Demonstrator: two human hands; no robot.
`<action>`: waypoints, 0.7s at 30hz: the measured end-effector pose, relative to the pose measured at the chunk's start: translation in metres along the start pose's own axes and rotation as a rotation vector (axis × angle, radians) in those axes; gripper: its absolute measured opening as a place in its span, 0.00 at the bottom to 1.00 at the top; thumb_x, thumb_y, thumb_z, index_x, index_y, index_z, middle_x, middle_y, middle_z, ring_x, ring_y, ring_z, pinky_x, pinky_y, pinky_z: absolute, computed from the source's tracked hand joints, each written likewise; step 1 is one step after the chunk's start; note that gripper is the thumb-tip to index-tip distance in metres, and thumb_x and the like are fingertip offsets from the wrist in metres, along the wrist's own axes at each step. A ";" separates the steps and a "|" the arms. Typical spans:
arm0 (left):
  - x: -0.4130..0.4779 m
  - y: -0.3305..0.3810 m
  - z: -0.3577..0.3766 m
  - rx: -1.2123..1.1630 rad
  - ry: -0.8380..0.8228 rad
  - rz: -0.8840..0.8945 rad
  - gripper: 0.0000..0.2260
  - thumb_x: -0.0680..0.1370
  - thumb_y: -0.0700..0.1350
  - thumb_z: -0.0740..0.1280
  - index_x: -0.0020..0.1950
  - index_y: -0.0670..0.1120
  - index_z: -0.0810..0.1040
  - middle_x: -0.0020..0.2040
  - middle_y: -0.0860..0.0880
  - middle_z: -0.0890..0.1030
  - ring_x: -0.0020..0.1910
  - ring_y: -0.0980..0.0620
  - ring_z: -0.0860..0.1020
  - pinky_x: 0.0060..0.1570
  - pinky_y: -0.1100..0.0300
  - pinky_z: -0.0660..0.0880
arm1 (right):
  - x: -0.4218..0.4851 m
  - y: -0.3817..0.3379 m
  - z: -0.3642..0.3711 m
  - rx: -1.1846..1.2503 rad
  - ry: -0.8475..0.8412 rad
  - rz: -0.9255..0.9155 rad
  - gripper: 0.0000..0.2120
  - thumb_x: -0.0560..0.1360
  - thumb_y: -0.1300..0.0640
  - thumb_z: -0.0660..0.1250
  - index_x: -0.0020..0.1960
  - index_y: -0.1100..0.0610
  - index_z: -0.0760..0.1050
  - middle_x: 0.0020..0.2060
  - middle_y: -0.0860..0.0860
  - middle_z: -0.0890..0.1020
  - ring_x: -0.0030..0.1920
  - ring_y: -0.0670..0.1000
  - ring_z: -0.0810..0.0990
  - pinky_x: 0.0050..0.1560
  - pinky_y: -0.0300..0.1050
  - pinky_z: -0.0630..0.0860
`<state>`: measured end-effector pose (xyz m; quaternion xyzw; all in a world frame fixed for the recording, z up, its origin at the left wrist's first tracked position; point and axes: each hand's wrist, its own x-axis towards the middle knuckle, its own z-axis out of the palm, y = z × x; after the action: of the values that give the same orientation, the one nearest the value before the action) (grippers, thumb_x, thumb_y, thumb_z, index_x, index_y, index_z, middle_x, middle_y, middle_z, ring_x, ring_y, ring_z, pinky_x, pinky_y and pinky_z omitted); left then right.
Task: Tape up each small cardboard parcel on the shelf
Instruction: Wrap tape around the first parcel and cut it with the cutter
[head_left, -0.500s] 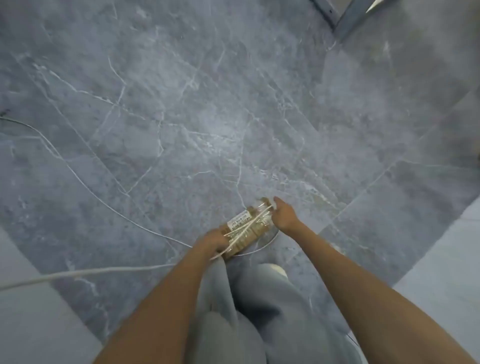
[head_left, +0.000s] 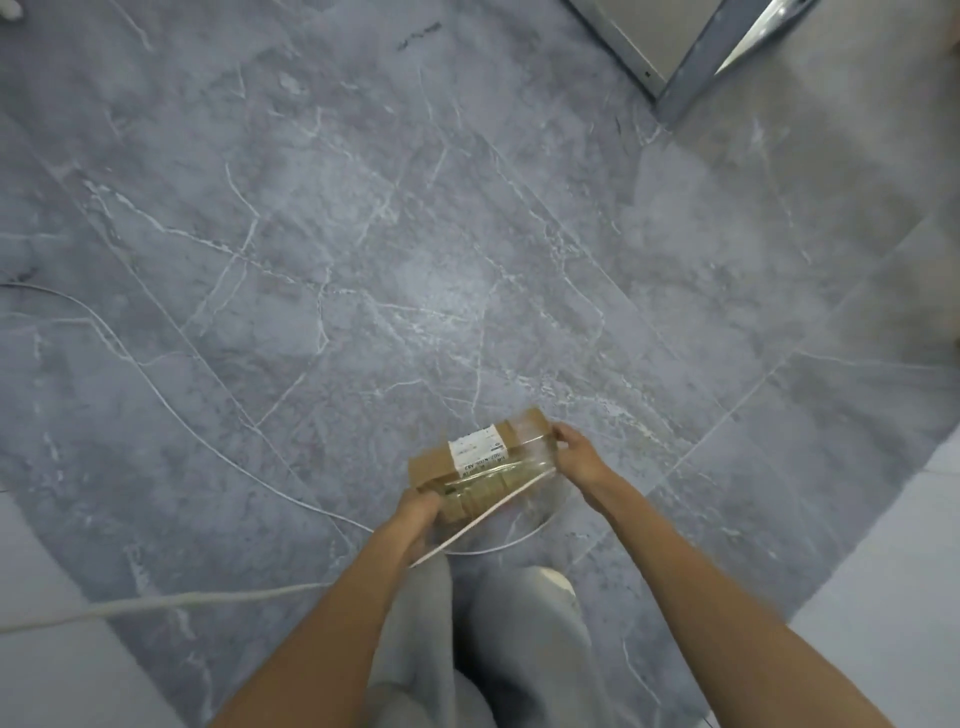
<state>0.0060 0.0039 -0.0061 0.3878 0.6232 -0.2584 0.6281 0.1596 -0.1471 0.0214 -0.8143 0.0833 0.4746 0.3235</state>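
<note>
Cardboard parcel (head_left: 431, 467), small and brown, is held in mid-air above the grey marble floor (head_left: 363, 234), just ahead of the person's knees. White printed label (head_left: 478, 449) lies across its top face. Glossy clear tape (head_left: 524, 467) covers the near side. Left hand (head_left: 415, 512) grips the near-left end, fingers curled round it. Right hand (head_left: 576, 457) holds the far-right end, fingers curled over the edge. Pale strip (head_left: 483, 519) runs below the parcel between the hands; tape or cord cannot be told. Thin white cable (head_left: 156, 387) trails over the floor. Grey trousers (head_left: 519, 649) show below.
</note>
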 end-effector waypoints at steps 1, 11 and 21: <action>-0.003 0.011 -0.001 -0.054 0.036 0.039 0.17 0.67 0.30 0.61 0.54 0.35 0.77 0.43 0.38 0.81 0.36 0.46 0.81 0.35 0.57 0.80 | -0.013 -0.014 -0.006 0.120 0.007 -0.027 0.17 0.74 0.69 0.65 0.62 0.60 0.74 0.50 0.51 0.78 0.48 0.49 0.78 0.44 0.36 0.78; -0.268 0.193 -0.011 0.062 0.277 0.697 0.16 0.75 0.33 0.60 0.62 0.41 0.76 0.56 0.43 0.79 0.55 0.44 0.77 0.53 0.56 0.73 | -0.210 -0.199 -0.126 0.375 0.191 -0.370 0.24 0.71 0.75 0.59 0.62 0.56 0.73 0.58 0.54 0.75 0.59 0.52 0.70 0.56 0.43 0.69; -0.598 0.281 -0.035 0.000 0.245 1.014 0.22 0.73 0.31 0.57 0.63 0.45 0.77 0.58 0.42 0.77 0.52 0.47 0.78 0.46 0.63 0.73 | -0.474 -0.357 -0.247 0.499 0.317 -0.617 0.16 0.75 0.71 0.59 0.53 0.54 0.77 0.47 0.54 0.80 0.44 0.48 0.79 0.40 0.37 0.78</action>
<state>0.1589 0.0958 0.6306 0.6682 0.4259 0.1254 0.5969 0.2413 -0.1010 0.6577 -0.7609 -0.0033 0.1897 0.6205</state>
